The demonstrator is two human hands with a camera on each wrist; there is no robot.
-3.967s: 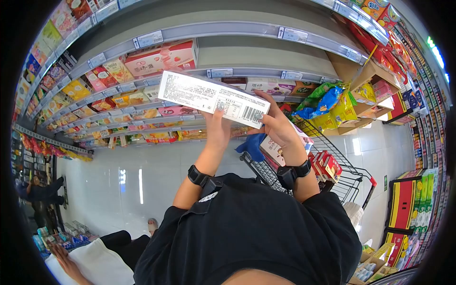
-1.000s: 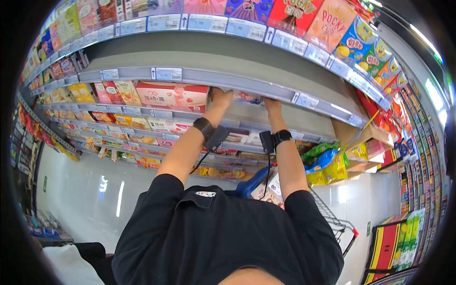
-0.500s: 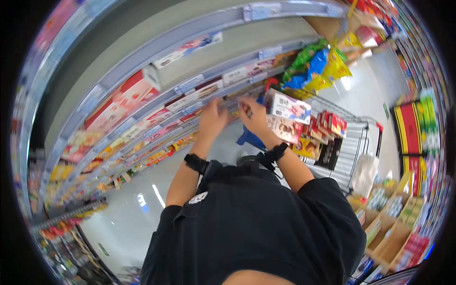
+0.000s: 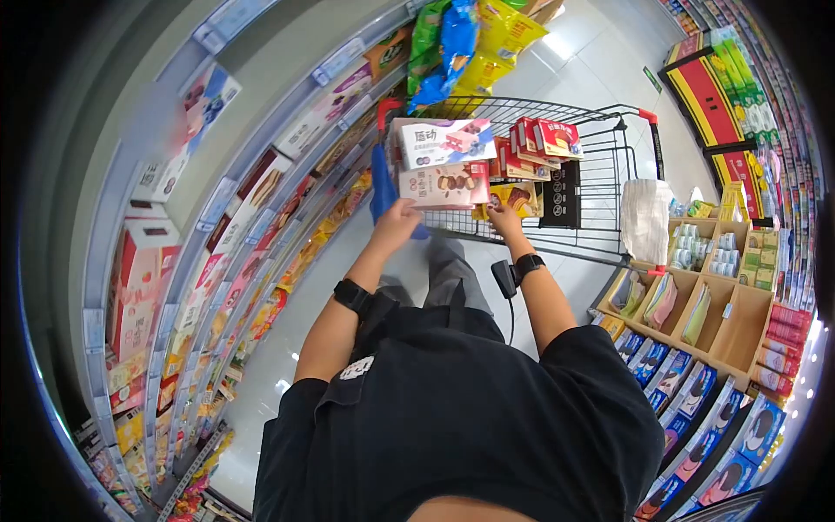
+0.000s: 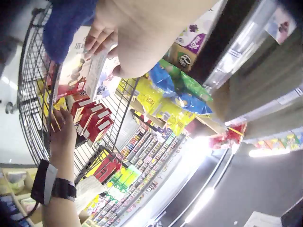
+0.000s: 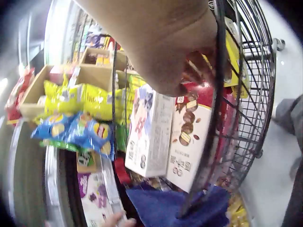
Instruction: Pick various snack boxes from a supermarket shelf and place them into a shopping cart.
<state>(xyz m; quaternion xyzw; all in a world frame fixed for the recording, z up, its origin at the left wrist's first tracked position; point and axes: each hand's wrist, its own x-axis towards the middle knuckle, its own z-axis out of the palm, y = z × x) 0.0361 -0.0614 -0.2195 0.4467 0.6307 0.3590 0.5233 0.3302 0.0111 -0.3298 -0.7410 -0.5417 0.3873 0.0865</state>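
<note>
A pale box picturing chocolate-coated pieces lies in a black wire shopping cart. A white blueberry snack box lies against it. My left hand is at the chocolate box's near left corner, with fingers extended in the left wrist view. Over the near side of the cart reaches my right hand, fingers spread beside a yellow packet and the red end of the chocolate box. Part of the right hand is hidden by the cart's wires in the right wrist view.
Several red boxes stand deeper in the cart. A blue cloth hangs at its left end. Shelves carry a strawberry box at left. Crisp bags hang beyond the cart. A wooden bin rack stands at right.
Four seconds ago both hands held a white box; then they reached into the shelf. Since half a second ago they have moved to the cart, and the head view has turned right.
</note>
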